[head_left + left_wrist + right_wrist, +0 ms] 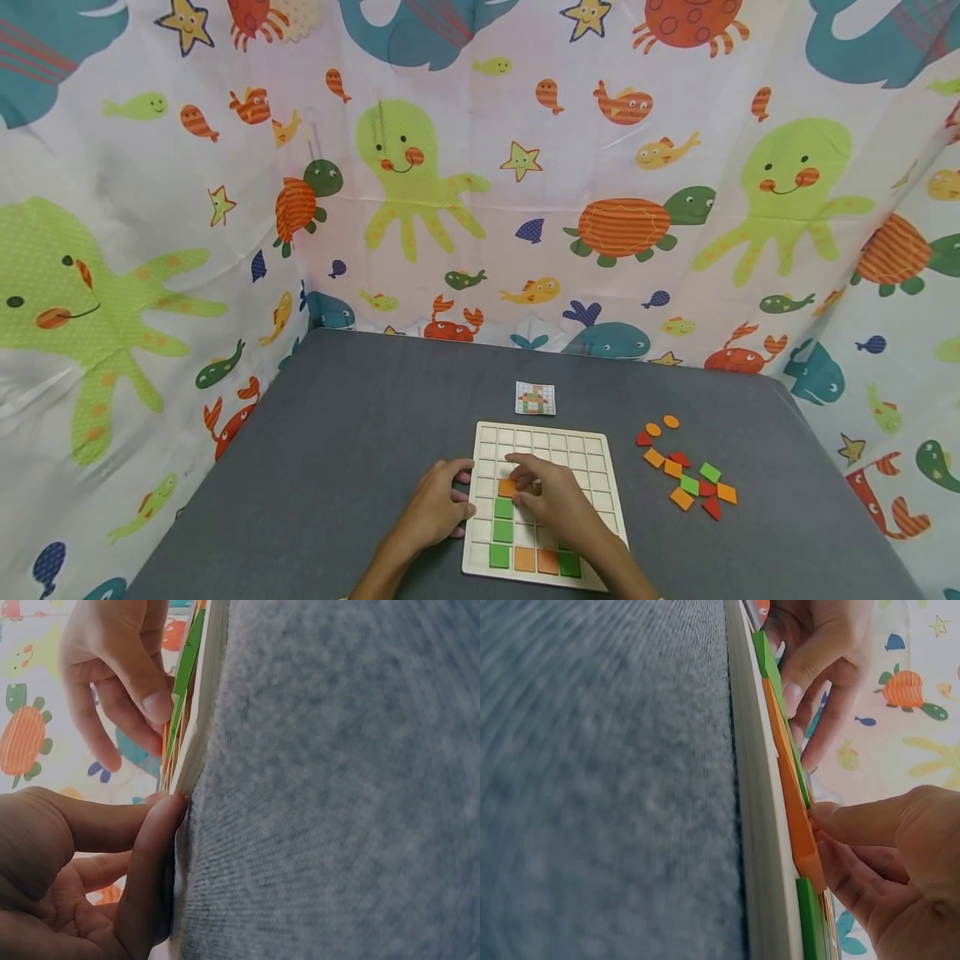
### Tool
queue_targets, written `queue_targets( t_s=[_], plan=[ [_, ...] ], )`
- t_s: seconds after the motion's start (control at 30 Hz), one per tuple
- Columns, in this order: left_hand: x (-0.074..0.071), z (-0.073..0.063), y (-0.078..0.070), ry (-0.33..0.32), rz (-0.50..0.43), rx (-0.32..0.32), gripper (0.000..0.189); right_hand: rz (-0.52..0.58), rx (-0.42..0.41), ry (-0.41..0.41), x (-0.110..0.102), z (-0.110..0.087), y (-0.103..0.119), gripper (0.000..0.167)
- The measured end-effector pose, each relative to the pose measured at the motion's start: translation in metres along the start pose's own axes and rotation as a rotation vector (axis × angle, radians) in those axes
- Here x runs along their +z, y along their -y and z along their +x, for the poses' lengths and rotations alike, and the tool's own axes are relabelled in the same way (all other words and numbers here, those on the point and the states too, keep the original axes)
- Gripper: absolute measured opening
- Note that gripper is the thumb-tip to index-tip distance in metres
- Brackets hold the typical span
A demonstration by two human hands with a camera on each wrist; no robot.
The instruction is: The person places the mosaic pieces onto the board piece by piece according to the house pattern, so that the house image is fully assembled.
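- The right hand (551,497) is over the wooden board (592,481), fingers bent; in the right wrist view its thumb and a finger come close together low over the tiles, while other fingers spread apart in the left wrist view. Whether a tile is pinched between them, I cannot tell.
- The left hand (433,504) grips the board's left edge, its thumb and index finger apart along that edge and the other fingers curled beside it.
- Nearest the right fingertips lies one orange tile (507,488), top of a column on the board's left part.
- Below it in that column: three green tiles (502,531), the lowest set a gap apart from the other two.
- Along the bottom row, right of that lowest green: two orange squares (524,559), then one more green square (569,564).
- Visible on the board, then: four green, three orange; the right hand may cover others.
- Just beyond the board's far edge: one pattern card (535,398).
- Right of the board, on the grey cloth (360,417): twelve loose pieces (689,484), namely four orange squares, two orange rounds, four red, two green.
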State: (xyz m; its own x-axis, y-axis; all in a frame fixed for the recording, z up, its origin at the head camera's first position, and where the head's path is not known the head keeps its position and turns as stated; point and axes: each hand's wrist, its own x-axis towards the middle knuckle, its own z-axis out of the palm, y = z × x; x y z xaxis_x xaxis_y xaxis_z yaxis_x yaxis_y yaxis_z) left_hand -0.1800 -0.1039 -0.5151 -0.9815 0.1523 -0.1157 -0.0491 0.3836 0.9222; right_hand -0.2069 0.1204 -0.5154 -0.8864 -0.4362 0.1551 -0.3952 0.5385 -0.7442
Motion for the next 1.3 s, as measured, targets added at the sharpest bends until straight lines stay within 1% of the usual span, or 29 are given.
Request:
queue_targets(
  t_s=[0.3, 0.47, 0.7, 0.87, 0.97, 1.1, 1.3],
  plan=[
    [0.002, 0.000, 0.000, -0.001, 0.003, 0.012, 0.063, 0.033, -0.013, -0.018, -0.003, -0.003, 0.001, 0.050],
    [0.002, 0.001, 0.000, -0.003, 0.004, 0.012, 0.063, 0.025, -0.004, -0.057, -0.011, -0.010, -0.003, 0.050],
    [0.002, 0.001, 0.000, -0.005, 0.007, 0.007, 0.064, -0.008, 0.095, -0.135, -0.032, -0.022, -0.011, 0.056],
    [0.002, 0.000, 0.001, 0.000, 0.004, 0.010, 0.064, -0.035, 0.154, -0.189, -0.049, -0.032, -0.015, 0.054],
    [0.002, 0.000, 0.002, 0.001, 0.002, 0.003, 0.064, -0.075, 0.166, -0.227, -0.059, -0.038, -0.021, 0.053],
    [0.001, 0.000, 0.002, 0.001, -0.005, 0.003, 0.064, -0.128, 0.153, -0.279, -0.071, -0.048, -0.030, 0.053],
    [0.001, 0.000, 0.003, -0.001, -0.010, 0.011, 0.063, -0.134, 0.188, -0.308, -0.088, -0.062, -0.043, 0.054]
  ],
)
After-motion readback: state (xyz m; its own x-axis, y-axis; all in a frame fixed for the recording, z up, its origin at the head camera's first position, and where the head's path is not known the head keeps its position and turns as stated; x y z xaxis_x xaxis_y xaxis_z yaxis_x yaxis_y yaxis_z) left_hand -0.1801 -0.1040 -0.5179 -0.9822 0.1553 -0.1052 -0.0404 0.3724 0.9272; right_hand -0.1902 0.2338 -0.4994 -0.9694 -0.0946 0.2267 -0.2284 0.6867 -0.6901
